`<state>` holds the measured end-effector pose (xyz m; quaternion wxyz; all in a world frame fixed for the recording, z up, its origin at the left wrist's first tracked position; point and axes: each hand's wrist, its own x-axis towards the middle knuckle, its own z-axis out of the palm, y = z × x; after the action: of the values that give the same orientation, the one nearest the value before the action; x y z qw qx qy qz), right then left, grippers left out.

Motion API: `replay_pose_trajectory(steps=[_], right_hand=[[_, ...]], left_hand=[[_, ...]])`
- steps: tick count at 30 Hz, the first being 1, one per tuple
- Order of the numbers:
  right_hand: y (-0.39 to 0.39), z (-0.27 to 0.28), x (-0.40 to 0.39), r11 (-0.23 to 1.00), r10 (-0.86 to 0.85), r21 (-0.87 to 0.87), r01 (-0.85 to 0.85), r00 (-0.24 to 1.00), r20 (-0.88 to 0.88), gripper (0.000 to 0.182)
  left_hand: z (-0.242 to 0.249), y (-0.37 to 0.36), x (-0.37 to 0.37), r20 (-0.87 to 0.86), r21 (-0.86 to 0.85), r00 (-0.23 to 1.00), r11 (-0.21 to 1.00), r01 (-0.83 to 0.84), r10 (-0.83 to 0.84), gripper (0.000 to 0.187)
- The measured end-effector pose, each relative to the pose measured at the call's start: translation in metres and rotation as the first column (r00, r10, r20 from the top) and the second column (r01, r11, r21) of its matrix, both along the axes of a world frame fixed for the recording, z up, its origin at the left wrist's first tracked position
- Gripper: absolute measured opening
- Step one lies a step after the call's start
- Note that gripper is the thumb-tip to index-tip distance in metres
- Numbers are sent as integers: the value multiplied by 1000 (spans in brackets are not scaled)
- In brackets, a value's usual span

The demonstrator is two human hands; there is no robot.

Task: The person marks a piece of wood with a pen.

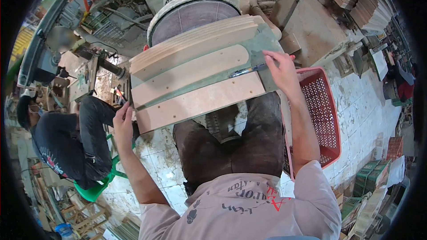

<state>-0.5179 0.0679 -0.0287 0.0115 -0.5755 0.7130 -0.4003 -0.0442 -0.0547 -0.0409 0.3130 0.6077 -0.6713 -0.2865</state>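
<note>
A long pale wooden strip with several small holes point(200, 102) lies along the near edge of a green board point(260, 44). Behind it are a second strip with a rounded end point(200, 67) and a stack of similar strips point(191, 44). A dark, shiny pen point(247, 70) rests across the green surface. My right hand point(282, 71) is over the board's right end, index finger stretched out and thumb apart, close to the pen's end. At the near strip's left end, my left hand point(123, 122) has its fingers pointing up and slightly apart.
A round sanding disc machine point(191, 15) stands behind the board. At right is a red perforated basket point(331, 120) on the tiled floor. Another person point(73, 138) sits on a green stool point(91, 193) at left, beside machinery. Stacked wooden pieces point(373, 6) fill the far right.
</note>
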Motion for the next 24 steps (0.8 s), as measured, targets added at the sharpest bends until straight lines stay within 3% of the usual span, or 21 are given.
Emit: replay_pose_trajectory(steps=[1, 3, 7, 9, 13, 14, 15, 16, 18, 19, 22, 24], right_hand=[[-8, -1, 0, 1000, 3, -8, -3, 1000, 0, 25], [-22, -3, 1, 980, 2, 201, -2, 1000, 2, 27], [-43, -21, 5, 985, 33, 170, -27, 999, -29, 28], [-46, -12, 11, 967, 51, 243, -79, 991, 121, 27], [-53, -19, 12, 974, 75, 194, -116, 976, 203, 28], [-53, -20, 11, 977, 83, 175, -121, 974, 210, 28], [-52, -17, 14, 980, 81, 160, -117, 973, 215, 28], [-49, -9, 24, 976, 115, 157, -152, 968, 223, 28], [-43, 7, 37, 950, 110, 227, -213, 911, 397, 27], [-42, 9, 41, 946, 118, 234, -226, 909, 401, 27], [-35, 13, 33, 991, 55, 93, -92, 940, 336, 27], [-37, 9, 14, 988, -115, 102, 113, 993, 14, 29]], left_hand=[[0, -2, -4, -35, 45, 999, 999, 1, 1, 36], [3, -4, -14, -47, 46, 999, 999, 20, -18, 35], [4, -6, -19, -123, 47, 992, 998, 37, -31, 35], [0, -6, -17, -246, 68, 969, 997, 24, -6, 34], [-9, -9, -19, -133, -21, 991, 1000, -17, 14, 33], [-8, -11, -19, -139, 59, 990, 998, -29, 37, 32], [-3, -6, -24, -210, 17, 977, 1000, -21, 24, 31], [-1, -7, -24, -173, -80, 985, 997, -17, 3, 29], [14, 4, -30, -234, 4, 971, 999, 50, -48, 28], [21, 10, -31, -231, 12, 972, 999, 38, -34, 28], [25, 14, -40, -174, -115, 981, 991, 64, -83, 28], [23, 15, -36, -34, -159, 999, 987, 7, -13, 27]])
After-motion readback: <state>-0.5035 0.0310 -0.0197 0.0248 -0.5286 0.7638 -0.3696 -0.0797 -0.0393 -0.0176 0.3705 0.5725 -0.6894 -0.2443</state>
